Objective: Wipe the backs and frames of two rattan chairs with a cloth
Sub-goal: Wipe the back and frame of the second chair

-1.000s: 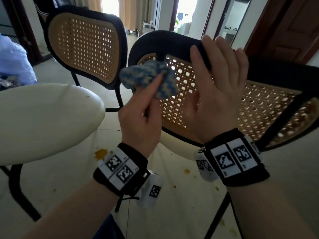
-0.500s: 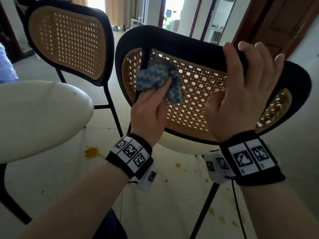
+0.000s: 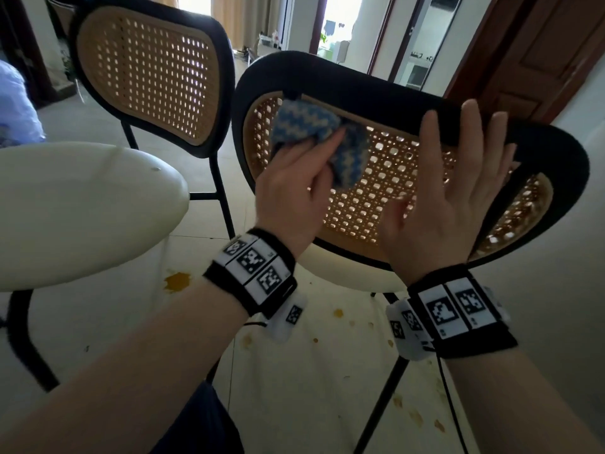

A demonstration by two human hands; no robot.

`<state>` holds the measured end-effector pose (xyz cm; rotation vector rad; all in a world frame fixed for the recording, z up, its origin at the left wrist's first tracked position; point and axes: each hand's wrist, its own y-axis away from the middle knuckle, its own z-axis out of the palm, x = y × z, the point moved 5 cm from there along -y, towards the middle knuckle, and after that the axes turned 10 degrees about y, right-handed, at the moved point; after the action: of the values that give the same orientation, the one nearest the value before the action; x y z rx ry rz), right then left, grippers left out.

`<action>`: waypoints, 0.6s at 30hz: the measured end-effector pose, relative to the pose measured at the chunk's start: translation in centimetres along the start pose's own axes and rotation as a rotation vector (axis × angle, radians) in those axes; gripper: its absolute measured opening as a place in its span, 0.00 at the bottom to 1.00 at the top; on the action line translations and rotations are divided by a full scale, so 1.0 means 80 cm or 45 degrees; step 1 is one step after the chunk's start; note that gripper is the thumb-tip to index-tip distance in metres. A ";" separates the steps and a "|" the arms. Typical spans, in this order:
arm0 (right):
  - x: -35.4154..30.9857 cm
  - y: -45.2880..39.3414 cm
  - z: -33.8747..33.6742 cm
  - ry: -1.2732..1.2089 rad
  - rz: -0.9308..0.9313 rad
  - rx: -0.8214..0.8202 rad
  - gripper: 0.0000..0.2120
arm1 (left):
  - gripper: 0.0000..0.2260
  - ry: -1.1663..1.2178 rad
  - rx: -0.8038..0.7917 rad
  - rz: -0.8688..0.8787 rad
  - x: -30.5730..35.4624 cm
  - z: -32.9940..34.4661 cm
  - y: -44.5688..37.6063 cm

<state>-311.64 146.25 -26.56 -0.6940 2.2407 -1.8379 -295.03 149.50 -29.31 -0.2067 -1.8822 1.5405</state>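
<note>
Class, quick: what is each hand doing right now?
Left hand: holds the blue cloth against the rattan chair back.
Right hand: open, fingers straight up on the black frame.

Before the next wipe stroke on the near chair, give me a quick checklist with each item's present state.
1. Cloth in the left hand: ok, fingers pinch it.
2. Cloth against the near chair back: ok, on the rattan near the top left.
3. Right hand steadying the frame: ok, fingers reach its top edge.
4. Firm grip on the frame: cannot tell.
5. Far chair wiped: cannot tell.
</note>
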 end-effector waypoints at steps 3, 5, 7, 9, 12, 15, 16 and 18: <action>-0.004 0.016 0.004 -0.039 -0.025 -0.070 0.35 | 0.16 0.006 -0.058 0.051 0.009 0.012 0.002; -0.009 0.024 0.007 -0.096 -0.066 -0.124 0.36 | 0.17 -0.020 -0.127 0.115 0.002 0.018 0.016; -0.013 0.029 0.011 -0.136 -0.110 -0.165 0.35 | 0.17 -0.062 -0.181 0.147 -0.014 0.021 0.033; -0.014 0.031 0.013 -0.177 -0.133 -0.171 0.34 | 0.17 -0.135 -0.237 0.144 -0.032 0.021 0.052; -0.014 0.034 0.010 -0.275 -0.150 -0.082 0.29 | 0.17 -0.227 -0.328 0.003 -0.062 0.015 0.086; -0.006 0.040 0.016 -0.484 -0.043 -0.156 0.19 | 0.17 -0.203 -0.367 -0.166 -0.082 0.007 0.104; 0.000 0.042 0.022 -0.541 0.056 -0.261 0.17 | 0.17 -0.179 -0.357 -0.188 -0.083 0.005 0.102; 0.012 0.048 0.034 -0.570 0.301 -0.442 0.15 | 0.16 -0.126 -0.304 -0.208 -0.078 0.001 0.090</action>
<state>-312.32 143.92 -30.69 -0.7620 2.2288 -1.0687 -292.51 148.22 -38.36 -0.0814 -2.1050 1.2362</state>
